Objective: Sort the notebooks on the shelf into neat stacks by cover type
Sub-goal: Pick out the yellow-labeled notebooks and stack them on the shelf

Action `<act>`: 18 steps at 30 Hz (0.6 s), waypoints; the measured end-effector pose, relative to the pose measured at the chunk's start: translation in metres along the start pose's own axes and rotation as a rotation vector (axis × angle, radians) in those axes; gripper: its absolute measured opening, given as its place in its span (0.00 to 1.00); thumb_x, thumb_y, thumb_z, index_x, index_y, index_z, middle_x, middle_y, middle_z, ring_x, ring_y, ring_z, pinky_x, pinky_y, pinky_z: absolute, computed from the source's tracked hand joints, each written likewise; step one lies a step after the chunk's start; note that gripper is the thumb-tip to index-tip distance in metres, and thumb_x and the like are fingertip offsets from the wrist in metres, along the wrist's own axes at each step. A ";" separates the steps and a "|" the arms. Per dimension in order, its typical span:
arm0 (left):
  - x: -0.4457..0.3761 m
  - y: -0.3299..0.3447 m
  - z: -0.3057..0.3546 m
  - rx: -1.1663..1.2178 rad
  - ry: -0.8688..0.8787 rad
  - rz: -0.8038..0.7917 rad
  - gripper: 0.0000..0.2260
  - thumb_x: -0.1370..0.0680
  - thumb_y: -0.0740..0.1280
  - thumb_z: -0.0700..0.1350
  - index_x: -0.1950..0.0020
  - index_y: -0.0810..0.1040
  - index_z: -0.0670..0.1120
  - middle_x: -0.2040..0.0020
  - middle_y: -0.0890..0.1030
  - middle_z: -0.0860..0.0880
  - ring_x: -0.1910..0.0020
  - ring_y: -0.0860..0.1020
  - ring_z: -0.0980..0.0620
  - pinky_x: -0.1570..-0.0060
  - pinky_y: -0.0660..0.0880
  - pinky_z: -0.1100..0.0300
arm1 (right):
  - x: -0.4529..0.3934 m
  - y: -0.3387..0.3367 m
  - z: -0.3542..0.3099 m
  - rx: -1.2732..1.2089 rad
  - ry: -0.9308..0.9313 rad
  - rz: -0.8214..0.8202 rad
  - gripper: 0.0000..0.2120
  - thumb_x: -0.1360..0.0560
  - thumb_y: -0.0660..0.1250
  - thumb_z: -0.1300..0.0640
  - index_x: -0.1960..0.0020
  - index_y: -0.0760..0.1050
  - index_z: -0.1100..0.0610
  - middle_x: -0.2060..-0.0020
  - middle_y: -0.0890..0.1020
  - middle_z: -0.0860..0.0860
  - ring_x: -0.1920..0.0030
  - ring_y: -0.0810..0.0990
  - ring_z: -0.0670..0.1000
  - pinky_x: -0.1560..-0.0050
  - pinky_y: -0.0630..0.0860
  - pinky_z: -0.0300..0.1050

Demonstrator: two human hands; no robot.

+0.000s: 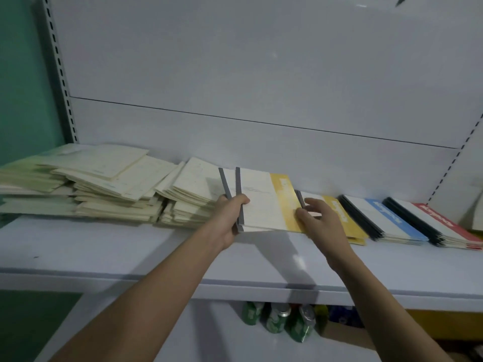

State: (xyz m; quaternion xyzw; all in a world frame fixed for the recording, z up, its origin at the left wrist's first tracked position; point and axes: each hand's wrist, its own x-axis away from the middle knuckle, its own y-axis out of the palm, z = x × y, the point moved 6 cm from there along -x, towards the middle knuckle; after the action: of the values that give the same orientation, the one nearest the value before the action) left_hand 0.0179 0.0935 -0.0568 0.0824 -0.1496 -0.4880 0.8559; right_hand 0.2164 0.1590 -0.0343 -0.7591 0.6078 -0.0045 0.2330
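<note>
Shelf (130, 246) with notebooks part-sorted by cover; viewed from in front, arms reaching in. The left hand (230, 218) grips two yellow-banded notebooks (261, 202) by their grey spines, thumb curled over the upper spine, the pair raised at an angle off the shelf; the right hand (318, 218) rests with relaxed, spread fingers, holding nothing, its fingertips at the yellow edge of the lifted pair and over the yellow-banded stack (352, 228) lying beside it. To the right, set apart in turn: a blue-banded stack (392, 223); a red-banded stack (449, 228). To the left: a loose sprawl of pale cream notebooks (91, 184), slumped and unsquared; these appear to be the larger share of work left. Step in hand, by judgement: laying the held pair on the yellow stack. To do it well, keep the spines on the same side as those below; lower flat rather than dropping; use the free hand to steady the stack and square the edges; slick covers will likely slide, so press lightly before letting go.
</note>
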 end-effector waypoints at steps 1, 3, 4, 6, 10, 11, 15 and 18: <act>0.000 0.003 -0.005 -0.008 -0.016 -0.008 0.16 0.23 0.64 0.41 0.35 0.71 0.42 0.44 0.80 0.42 0.50 0.79 0.44 0.54 0.76 0.52 | 0.003 0.001 0.005 -0.078 0.075 -0.044 0.12 0.21 0.64 0.56 0.38 0.73 0.52 0.47 0.79 0.49 0.50 0.80 0.49 0.51 0.81 0.49; -0.001 0.012 -0.014 -0.025 -0.042 -0.044 0.16 0.23 0.62 0.42 0.35 0.72 0.42 0.43 0.80 0.41 0.52 0.78 0.45 0.59 0.73 0.57 | 0.010 0.003 0.011 -0.189 0.153 -0.089 0.10 0.21 0.64 0.59 0.40 0.73 0.52 0.51 0.81 0.49 0.53 0.81 0.49 0.55 0.81 0.47; 0.001 0.017 -0.019 -0.023 -0.051 -0.059 0.16 0.22 0.61 0.42 0.35 0.72 0.42 0.43 0.80 0.40 0.52 0.78 0.45 0.60 0.72 0.57 | 0.012 0.002 0.014 -0.195 0.156 -0.075 0.10 0.21 0.63 0.61 0.41 0.73 0.52 0.53 0.81 0.49 0.55 0.81 0.49 0.56 0.80 0.46; 0.005 0.029 -0.029 -0.001 -0.062 -0.089 0.15 0.22 0.61 0.41 0.36 0.72 0.42 0.46 0.80 0.42 0.52 0.78 0.45 0.60 0.72 0.57 | 0.013 -0.003 0.024 -0.206 0.156 -0.023 0.12 0.21 0.62 0.63 0.40 0.74 0.52 0.54 0.81 0.50 0.56 0.81 0.50 0.55 0.79 0.45; 0.012 0.050 -0.049 0.055 -0.066 -0.099 0.12 0.22 0.62 0.40 0.39 0.75 0.41 0.46 0.81 0.41 0.51 0.78 0.44 0.56 0.71 0.54 | 0.011 -0.018 0.045 -0.198 0.137 0.073 0.16 0.20 0.61 0.62 0.34 0.72 0.53 0.53 0.80 0.49 0.55 0.80 0.48 0.53 0.78 0.45; 0.011 0.055 -0.053 0.050 -0.055 -0.099 0.13 0.23 0.62 0.38 0.39 0.76 0.41 0.45 0.82 0.41 0.50 0.78 0.43 0.55 0.72 0.54 | 0.008 -0.022 0.049 -0.201 0.123 0.087 0.16 0.20 0.61 0.62 0.33 0.72 0.54 0.52 0.80 0.47 0.54 0.79 0.47 0.54 0.77 0.43; 0.001 0.081 -0.061 0.033 0.012 -0.050 0.16 0.25 0.64 0.33 0.37 0.75 0.42 0.44 0.83 0.43 0.48 0.81 0.43 0.48 0.76 0.49 | -0.014 -0.048 0.066 -0.170 0.113 0.133 0.19 0.19 0.60 0.59 0.28 0.68 0.55 0.45 0.75 0.48 0.49 0.76 0.46 0.55 0.74 0.37; -0.006 0.109 -0.070 0.071 0.070 -0.018 0.18 0.25 0.65 0.31 0.36 0.73 0.40 0.43 0.82 0.42 0.45 0.81 0.43 0.43 0.77 0.46 | -0.035 -0.072 0.088 -0.141 0.114 0.177 0.20 0.19 0.60 0.57 0.28 0.68 0.54 0.39 0.76 0.52 0.41 0.76 0.51 0.42 0.76 0.49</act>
State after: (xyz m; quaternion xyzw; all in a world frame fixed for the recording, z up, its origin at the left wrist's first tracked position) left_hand 0.1269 0.1542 -0.0929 0.1312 -0.1360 -0.4871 0.8527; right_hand 0.2987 0.2330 -0.0770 -0.7156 0.6834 0.0155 0.1434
